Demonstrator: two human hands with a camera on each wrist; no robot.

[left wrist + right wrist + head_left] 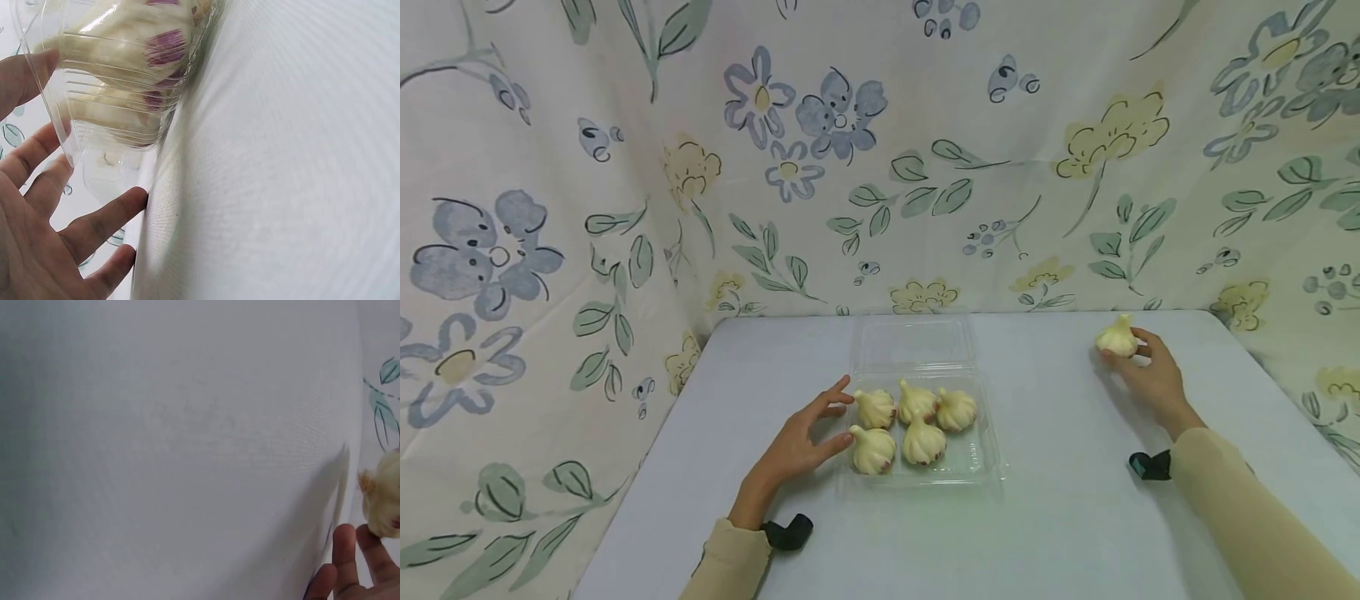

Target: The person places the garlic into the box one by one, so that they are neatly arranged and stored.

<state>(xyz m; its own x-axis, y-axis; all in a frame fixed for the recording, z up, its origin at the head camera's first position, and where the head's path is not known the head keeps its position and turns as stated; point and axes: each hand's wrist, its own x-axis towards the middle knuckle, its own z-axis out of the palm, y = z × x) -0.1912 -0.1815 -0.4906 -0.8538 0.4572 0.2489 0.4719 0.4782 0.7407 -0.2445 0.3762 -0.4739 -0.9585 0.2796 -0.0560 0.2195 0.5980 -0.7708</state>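
Observation:
A garlic bulb [1117, 339], pale with its stem end up, is gripped between the fingers and thumb of my right hand [1152, 379] at the back right of the table. The right wrist view catches only part of that garlic bulb [384, 497], at the right edge above my fingertips [342, 536]. At the left side of a clear plastic container [973, 475], my left hand [797, 442] is spread, its thumb and fingers at the rim. Several garlic bulbs [925, 442] sit inside in two rows. Through the wall, the left wrist view shows purple streaks on the bulbs [128, 53].
The container's clear lid [913, 343] lies folded back behind it, flat towards the far edge. A white cloth-like surface covers the table [1060, 517]. Flower-patterned fabric [880, 250] hangs behind and at both sides. Black wrist cameras [788, 532] sit under both forearms.

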